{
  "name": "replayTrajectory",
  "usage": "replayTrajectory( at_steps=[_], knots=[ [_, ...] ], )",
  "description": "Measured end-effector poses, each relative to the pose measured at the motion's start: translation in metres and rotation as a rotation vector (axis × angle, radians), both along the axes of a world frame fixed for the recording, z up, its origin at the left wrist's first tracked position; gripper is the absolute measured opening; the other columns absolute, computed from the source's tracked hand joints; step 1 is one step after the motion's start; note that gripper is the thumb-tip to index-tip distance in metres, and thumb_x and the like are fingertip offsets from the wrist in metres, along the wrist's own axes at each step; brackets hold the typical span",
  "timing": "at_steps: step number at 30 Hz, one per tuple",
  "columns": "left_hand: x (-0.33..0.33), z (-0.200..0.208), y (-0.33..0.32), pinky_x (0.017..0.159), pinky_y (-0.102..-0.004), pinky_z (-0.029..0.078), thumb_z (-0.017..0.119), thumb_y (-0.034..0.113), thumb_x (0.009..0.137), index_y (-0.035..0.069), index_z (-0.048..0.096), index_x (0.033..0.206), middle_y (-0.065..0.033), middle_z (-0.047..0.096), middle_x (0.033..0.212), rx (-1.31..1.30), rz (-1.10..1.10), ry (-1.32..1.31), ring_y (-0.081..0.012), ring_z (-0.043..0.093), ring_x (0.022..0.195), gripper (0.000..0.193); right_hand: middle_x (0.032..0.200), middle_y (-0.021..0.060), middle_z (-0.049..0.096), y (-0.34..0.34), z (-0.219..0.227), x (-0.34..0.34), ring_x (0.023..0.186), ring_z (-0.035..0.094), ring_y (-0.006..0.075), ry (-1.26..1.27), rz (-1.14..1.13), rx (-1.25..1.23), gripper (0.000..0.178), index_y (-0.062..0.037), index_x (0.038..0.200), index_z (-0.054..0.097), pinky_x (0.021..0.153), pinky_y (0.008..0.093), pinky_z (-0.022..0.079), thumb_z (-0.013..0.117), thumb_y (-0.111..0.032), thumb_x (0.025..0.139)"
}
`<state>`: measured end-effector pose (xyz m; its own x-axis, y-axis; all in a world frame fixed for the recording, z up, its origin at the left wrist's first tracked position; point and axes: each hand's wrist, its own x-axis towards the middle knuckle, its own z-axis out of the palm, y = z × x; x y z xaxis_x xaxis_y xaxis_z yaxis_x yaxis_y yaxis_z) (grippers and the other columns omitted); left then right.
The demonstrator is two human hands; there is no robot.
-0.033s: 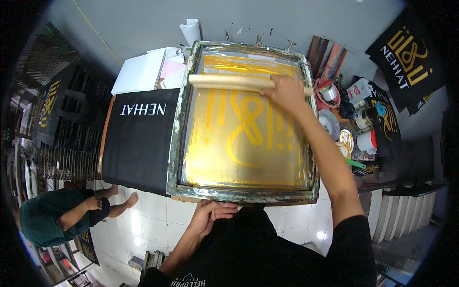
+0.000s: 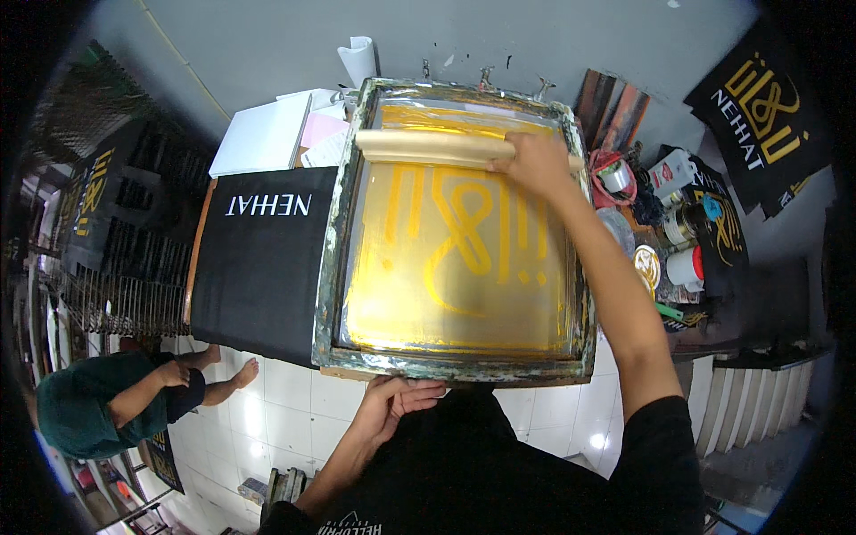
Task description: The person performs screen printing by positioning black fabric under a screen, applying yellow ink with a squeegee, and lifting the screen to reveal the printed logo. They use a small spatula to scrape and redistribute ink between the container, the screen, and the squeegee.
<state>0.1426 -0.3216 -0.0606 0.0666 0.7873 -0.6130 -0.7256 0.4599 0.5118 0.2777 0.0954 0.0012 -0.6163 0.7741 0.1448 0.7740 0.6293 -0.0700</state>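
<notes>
A screen-printing frame [image 2: 586, 303] with a chipped, paint-crusted rim lies in front of me. Its yellowish mesh [image 2: 392, 303] carries a curving design and yellow ink. Across the far part of the mesh lies a long wooden squeegee [image 2: 428, 147], its broad side tilted up towards me. My right hand [image 2: 538, 165] is closed around the squeegee right of its middle, somewhat blurred. At the frame's near edge my left hand [image 2: 397, 401] is closed, fingers together against the rim; its fingertips are partly hidden. Thick yellow ink [image 2: 446, 118] lies along the far side, beyond the squeegee.
Left of the frame, black fabric [image 2: 259, 267] with white lettering lies on a board, below white papers [image 2: 260, 134]. Several ink pots, including a red-lidded tub [image 2: 685, 266], crowd the right. Printed black pieces [image 2: 756, 116] hang at the wall. A seated person [image 2: 98, 406] is at lower left.
The squeegee has tipped, showing more of its broad side, and my right hand has turned slightly with it. My left hand stays at the near rim.
</notes>
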Motion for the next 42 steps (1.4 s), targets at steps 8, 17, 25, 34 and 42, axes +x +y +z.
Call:
replayTrajectory(
  at_steps=[8,17,25,34,42],
  knots=[
    [-0.01,0.012,-0.002,0.109,-0.0491,0.049,0.049,0.015,0.097,-0.012,0.053,0.134,-0.0289,0.061,0.134,-0.18,-0.003,-0.335,-0.0391,0.06,0.127,0.046,0.103,0.0173,0.075,0.069,0.021,-0.027,0.1,0.072,0.0344,-0.075,-0.058,-0.068,0.074,-0.0124,0.117,0.076,0.088,0.0457,0.055,0.08,-0.067,0.067],
    [-0.091,0.053,0.203,0.102,-0.0415,0.048,0.067,0.014,0.093,0.0,0.066,0.125,-0.0179,0.068,0.124,0.674,0.033,1.541,-0.0311,0.063,0.12,0.035,0.086,0.0157,0.075,0.036,-0.002,-0.021,0.083,0.073,0.0338,-0.087,-0.118,0.034,0.079,-0.008,0.099,0.079,0.077,0.0448,0.058,0.072,-0.08,0.067],
    [-0.146,0.063,0.314,0.079,-0.0434,0.054,0.083,0.024,0.077,0.002,0.075,0.101,-0.0161,0.074,0.087,0.611,-0.343,2.027,-0.0352,0.07,0.086,0.033,0.085,0.0132,0.075,-0.004,-0.008,-0.002,0.08,0.073,0.0317,-0.067,-0.094,0.06,0.073,-0.0075,0.09,0.077,0.072,0.0452,0.057,0.068,-0.078,0.072],
    [-0.129,0.057,0.25,0.077,-0.0434,0.054,0.082,0.022,0.078,0.003,0.075,0.098,-0.0165,0.073,0.091,0.669,-0.361,1.992,-0.0352,0.07,0.084,0.029,0.089,0.0135,0.074,-0.061,-0.013,0.02,0.084,0.073,0.0303,-0.058,-0.064,0.059,0.07,-0.0076,0.091,0.076,0.072,0.0433,0.058,0.069,-0.075,0.073],
    [-0.102,0.058,0.161,0.076,-0.0441,0.052,0.082,0.02,0.078,0.005,0.073,0.098,-0.0147,0.071,0.088,0.613,-0.407,1.988,-0.0373,0.066,0.084,0.026,0.076,0.009,0.069,-0.148,-0.025,0.053,0.072,0.07,0.0304,0.102,-0.004,0.122,0.055,-0.0093,0.077,0.072,0.062,0.0414,0.055,0.083,-0.062,0.064]
  ],
)
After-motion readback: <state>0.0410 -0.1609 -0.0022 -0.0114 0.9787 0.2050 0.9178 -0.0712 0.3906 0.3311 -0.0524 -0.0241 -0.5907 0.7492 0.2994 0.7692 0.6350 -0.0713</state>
